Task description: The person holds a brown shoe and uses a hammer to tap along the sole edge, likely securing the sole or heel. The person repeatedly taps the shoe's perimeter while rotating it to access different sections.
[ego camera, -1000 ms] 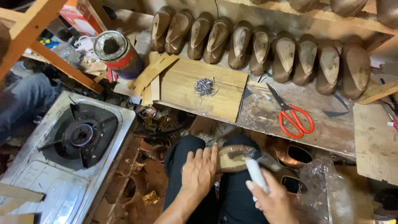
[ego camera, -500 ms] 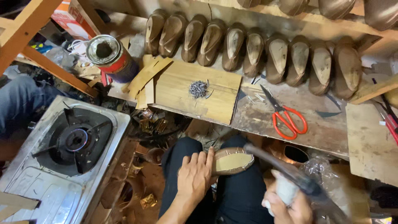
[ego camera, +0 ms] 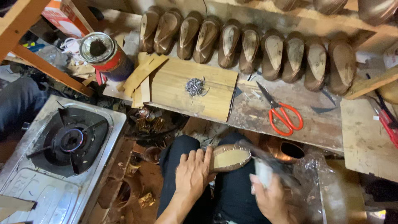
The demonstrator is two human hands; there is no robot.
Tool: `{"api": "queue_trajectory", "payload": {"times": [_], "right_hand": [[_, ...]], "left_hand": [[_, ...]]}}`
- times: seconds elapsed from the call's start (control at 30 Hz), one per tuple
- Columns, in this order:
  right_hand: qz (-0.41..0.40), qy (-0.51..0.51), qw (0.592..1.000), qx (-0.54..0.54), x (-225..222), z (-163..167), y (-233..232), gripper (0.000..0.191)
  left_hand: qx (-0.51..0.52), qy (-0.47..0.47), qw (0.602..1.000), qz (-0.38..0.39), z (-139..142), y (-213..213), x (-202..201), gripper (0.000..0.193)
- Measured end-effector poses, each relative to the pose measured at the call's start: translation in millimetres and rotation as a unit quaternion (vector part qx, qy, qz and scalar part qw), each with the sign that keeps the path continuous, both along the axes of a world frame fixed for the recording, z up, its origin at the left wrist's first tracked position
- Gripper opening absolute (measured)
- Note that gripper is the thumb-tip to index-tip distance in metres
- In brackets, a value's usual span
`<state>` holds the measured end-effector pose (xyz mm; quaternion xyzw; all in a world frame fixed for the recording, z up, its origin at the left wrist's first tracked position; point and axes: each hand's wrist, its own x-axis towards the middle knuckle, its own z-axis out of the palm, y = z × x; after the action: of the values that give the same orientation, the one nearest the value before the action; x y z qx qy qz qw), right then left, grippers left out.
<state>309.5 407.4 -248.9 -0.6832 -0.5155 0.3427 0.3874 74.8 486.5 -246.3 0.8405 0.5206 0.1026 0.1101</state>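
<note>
l hand (ego camera: 191,177) still flat on shoe (ego camera: 230,158); r hand (ego camera: 271,198) gripping hammer (ego camera: 263,171), swung back down.

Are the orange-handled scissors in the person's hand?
No, the orange-handled scissors lie on the worn wooden bench, apart from both hands, while the right hand grips a blurred white-handled tool.

The bare left hand (ego camera: 192,176) lies palm down over the lap, fingers together and stretched forward, thumb tucked at the side, forearm running up from the bottom edge. The bare right hand (ego camera: 271,198) sits lower and to the right, fingers curled shut into a grip, blurred with motion.
</note>
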Motion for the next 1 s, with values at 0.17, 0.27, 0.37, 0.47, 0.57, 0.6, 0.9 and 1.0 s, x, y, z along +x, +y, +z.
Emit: {"api": "queue_trajectory", "payload": {"times": [0.17, 0.27, 0.37, 0.47, 0.57, 0.6, 0.9, 1.0], "right_hand": [[-0.052, -0.053, 0.992, -0.100, 6.2, -6.9, 2.2, 0.052], [-0.037, -0.081, 0.993, 0.077, 13.5, -21.6, -2.8, 0.043], [-0.019, -0.141, 0.988, -0.058, 17.7, -38.2, -3.2, 0.037], [-0.023, -0.137, 0.981, -0.134, 21.1, -46.5, -2.3, 0.041], [0.012, -0.235, 0.971, -0.048, 20.0, -46.2, 0.7, 0.043], [0.015, -0.233, 0.972, -0.014, 18.1, -45.4, 2.3, 0.043], [0.040, -0.058, 0.997, -0.025, -1.0, -30.4, -25.0, 0.030], [0.084, 0.157, 0.978, 0.107, -15.6, -34.5, -32.7, 0.019]], "left_hand": [[-0.008, -0.003, 1.000, -0.006, -3.6, 2.1, -1.6, 0.085], [-0.013, -0.019, 1.000, -0.002, -5.3, 1.1, 0.7, 0.088], [0.007, 0.022, 1.000, -0.011, -1.8, -0.9, -1.2, 0.084], [0.048, 0.045, 0.998, -0.021, 3.4, -4.6, -16.7, 0.097], [-0.156, -0.047, 0.982, 0.100, 0.9, -16.2, -53.3, 0.095], [-0.166, -0.134, 0.969, 0.127, -4.4, -17.1, -59.0, 0.091], [-0.213, -0.502, 0.827, 0.137, -46.6, -17.2, -94.4, 0.083], [-0.218, -0.465, 0.844, 0.155, -48.5, -9.0, -97.5, 0.087]]}}
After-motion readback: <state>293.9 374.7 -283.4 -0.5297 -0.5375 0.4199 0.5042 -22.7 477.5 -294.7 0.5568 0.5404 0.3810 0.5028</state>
